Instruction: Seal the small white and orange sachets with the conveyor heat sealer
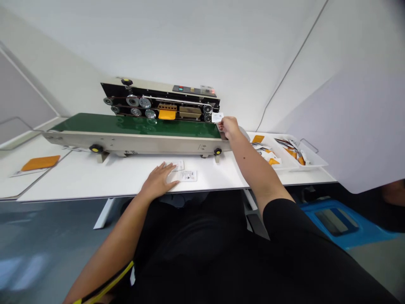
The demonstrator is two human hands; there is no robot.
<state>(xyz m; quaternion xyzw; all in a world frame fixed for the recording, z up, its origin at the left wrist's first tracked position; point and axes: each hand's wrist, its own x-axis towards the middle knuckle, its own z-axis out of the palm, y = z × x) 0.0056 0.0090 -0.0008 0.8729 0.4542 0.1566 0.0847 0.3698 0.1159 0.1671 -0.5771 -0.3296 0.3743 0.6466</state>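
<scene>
My right hand (pixel 228 126) is closed on the edge of a small white printed packet (pixel 217 117). It holds the packet upright at the right end of a band sealing machine (pixel 139 89), beside the small rollers. An orange packet (pixel 167 115) hangs in the machine's middle, above the green conveyor belt (pixel 133 125). My left hand (pixel 160 180) lies palm down on the white table, fingers spread. Its fingertips touch a white printed packet (pixel 179 165) and reach the edge of a second printed packet (pixel 189 176) in front of it.
To the right, a white tray (pixel 286 162) and another white tray (pixel 318 160) hold several white and orange packets. An orange packet (pixel 41 163) lies on white ones at the table's left. A blue plastic stool (pixel 348 240) stands below right, near another person's arm (pixel 394 193).
</scene>
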